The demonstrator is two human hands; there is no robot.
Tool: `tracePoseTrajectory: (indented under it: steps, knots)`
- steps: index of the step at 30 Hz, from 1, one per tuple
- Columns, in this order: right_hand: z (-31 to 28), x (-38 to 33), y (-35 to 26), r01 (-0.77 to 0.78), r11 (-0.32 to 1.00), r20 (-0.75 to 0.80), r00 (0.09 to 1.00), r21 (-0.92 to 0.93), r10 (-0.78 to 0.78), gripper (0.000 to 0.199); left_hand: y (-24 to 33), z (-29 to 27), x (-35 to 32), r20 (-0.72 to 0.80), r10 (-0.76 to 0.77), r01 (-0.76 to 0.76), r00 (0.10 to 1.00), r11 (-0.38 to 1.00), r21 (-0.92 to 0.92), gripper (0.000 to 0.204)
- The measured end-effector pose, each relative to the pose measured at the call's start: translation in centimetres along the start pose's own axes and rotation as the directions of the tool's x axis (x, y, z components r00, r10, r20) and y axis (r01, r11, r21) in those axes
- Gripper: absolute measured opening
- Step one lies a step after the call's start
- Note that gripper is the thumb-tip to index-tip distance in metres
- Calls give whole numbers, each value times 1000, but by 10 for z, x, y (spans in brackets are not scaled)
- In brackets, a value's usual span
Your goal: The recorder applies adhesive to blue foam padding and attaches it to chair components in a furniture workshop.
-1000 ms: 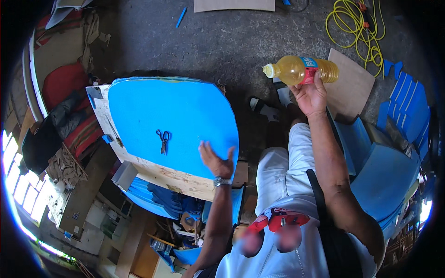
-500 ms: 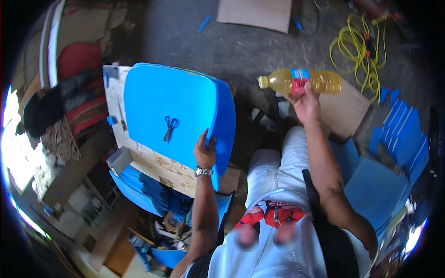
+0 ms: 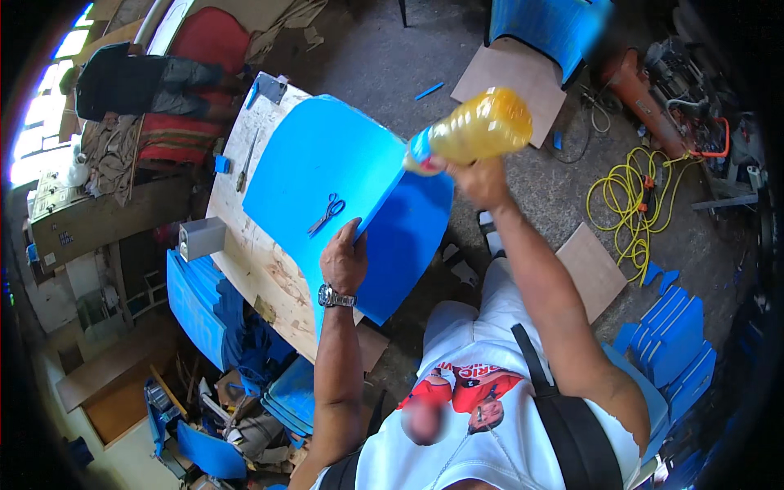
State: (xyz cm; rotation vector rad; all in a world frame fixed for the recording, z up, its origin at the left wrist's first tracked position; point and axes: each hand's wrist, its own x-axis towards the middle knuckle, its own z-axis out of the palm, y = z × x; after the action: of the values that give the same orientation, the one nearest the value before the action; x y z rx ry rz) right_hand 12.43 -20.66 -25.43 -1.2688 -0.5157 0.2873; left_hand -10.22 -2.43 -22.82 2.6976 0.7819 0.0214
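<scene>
Matt blue foam sheet (image 3: 343, 163); clear plastic bottle (image 3: 478, 126) — raw plywood table (image 3: 253, 261); metal scissors (image 3: 327, 214).

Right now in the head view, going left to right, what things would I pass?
Dark jacket → grey metal block → scissors on the blue foam sheet → left hand → yellow bottle in the right hand → yellow cord → stacked blue pieces.

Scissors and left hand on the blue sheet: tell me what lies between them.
Only bare blue sheet lies between the scissors and the left hand, in the head view.
</scene>
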Motion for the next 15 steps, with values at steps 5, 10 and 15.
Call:
tracePoseTrajectory:
  steps: [5,10,15]
  knots:
    - [-35,49,35,-259,943,0,964,208,265,37,-19,-4,-1,-15,-101,99,995,992,-74,28]
    - [-5,60,29,-299,850,109,954,434,280,28,-14,-14,-8,4,-124,124,992,989,-86,28]
    - [-32,111,81,-298,951,108,951,80,289,32,-15,-8,-9,-29,-161,157,986,981,-110,29]
